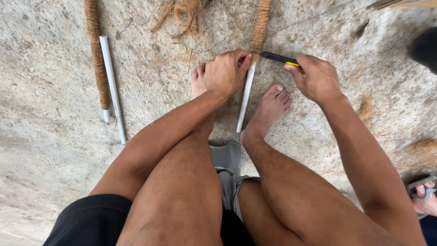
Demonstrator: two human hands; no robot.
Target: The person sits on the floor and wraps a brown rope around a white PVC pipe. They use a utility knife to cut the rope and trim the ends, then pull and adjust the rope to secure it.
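A white plastic pipe lies on the concrete floor between my bare feet, its upper part wrapped in brown coir rope. My left hand grips the pipe where the wrapping ends. My right hand holds a black and yellow utility knife, its tip pointing left at the edge of the rope wrap beside my left fingers.
To the left lie a second coir-wrapped pipe and a bare white pipe. Loose coir fibres are scattered at the top. I sit on a grey stool. Another person's sandalled foot is at the right edge.
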